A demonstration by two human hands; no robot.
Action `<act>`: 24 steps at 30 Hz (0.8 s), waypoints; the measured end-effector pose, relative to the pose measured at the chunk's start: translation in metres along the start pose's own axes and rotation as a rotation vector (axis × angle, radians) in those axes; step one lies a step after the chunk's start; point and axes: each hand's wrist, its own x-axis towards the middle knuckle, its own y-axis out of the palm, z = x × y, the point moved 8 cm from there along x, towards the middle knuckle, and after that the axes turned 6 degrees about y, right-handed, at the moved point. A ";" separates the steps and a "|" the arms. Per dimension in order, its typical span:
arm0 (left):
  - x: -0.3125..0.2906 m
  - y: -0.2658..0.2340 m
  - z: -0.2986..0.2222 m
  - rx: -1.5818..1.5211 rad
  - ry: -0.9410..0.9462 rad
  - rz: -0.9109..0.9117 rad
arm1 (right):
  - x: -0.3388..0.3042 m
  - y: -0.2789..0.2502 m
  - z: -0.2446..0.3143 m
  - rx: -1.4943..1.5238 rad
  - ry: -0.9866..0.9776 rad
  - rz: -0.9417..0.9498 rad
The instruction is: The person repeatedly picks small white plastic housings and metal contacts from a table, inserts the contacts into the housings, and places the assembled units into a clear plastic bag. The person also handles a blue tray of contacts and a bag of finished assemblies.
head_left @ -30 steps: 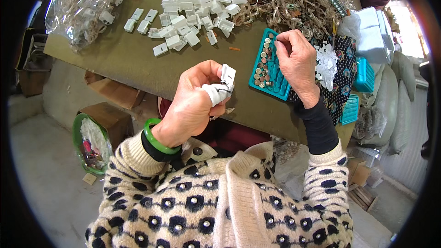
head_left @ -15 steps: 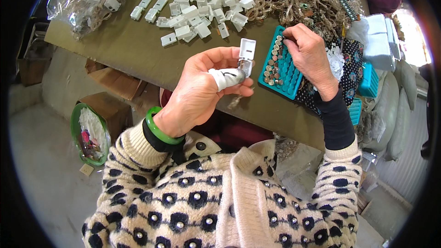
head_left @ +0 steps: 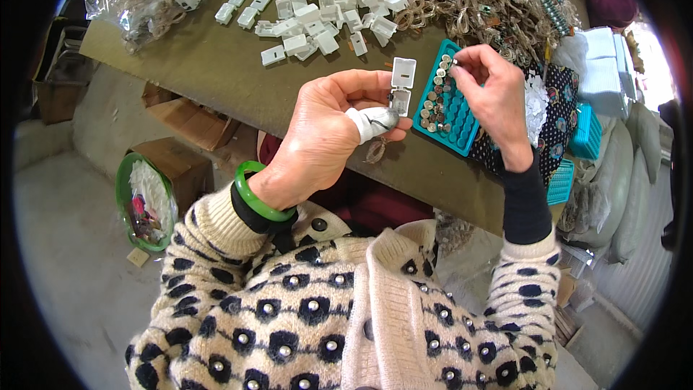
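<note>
My left hand [head_left: 325, 130], its thumb wrapped in white with a grey tip, grips a small white plastic battery case [head_left: 401, 88] with its lid standing up. A thin looped wire [head_left: 375, 150] hangs below those fingers. To the right lies a teal tray [head_left: 462, 133] of round pockets, where silvery button cells [head_left: 432, 110] fill the left part. Over the tray's far end, my right hand [head_left: 494, 90] is closed in a pinch, with a small shiny button cell [head_left: 455, 63] at the fingertips, partly hidden by them.
White plastic cases [head_left: 325, 7] lie heaped at the back, beside a tangled pile of wires [head_left: 484, 0]. A clear bag [head_left: 144, 0] sits far left. White flakes [head_left: 535, 105] rest on patterned dark cloth right of the tray. More teal trays [head_left: 586, 130] stand at the right edge.
My right fingertips have drawn together and come slightly up off the tray's cells. My left hand has shifted a little right with the white case, nearer the tray. The whole view has moved slightly.
</note>
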 end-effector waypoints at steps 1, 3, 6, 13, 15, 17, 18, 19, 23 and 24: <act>0.000 0.000 0.000 0.010 0.003 -0.005 | -0.008 0.001 0.001 0.099 0.066 -0.015; 0.001 0.000 0.001 0.046 0.006 -0.006 | -0.033 0.003 0.025 0.233 -0.059 -0.067; 0.002 0.005 0.003 0.115 0.007 0.002 | -0.059 0.010 0.055 0.221 -0.274 -0.157; -0.007 0.015 0.005 0.162 0.044 0.026 | -0.079 0.016 0.071 0.077 -0.483 -0.278; -0.010 0.016 0.007 0.138 0.024 0.016 | -0.082 0.017 0.069 0.077 -0.468 -0.259; -0.013 0.017 0.007 0.102 0.010 0.016 | -0.086 0.016 0.069 0.083 -0.464 -0.250; -0.014 0.017 0.008 0.109 0.006 0.005 | -0.088 0.016 0.069 0.088 -0.465 -0.248; -0.015 0.017 0.007 0.110 0.012 -0.002 | -0.090 0.016 0.069 0.099 -0.459 -0.252; -0.019 0.019 0.010 0.146 -0.011 0.010 | -0.094 0.016 0.068 0.153 -0.438 -0.199; -0.019 0.018 0.011 0.140 -0.023 0.004 | -0.092 0.016 0.064 0.224 -0.395 -0.149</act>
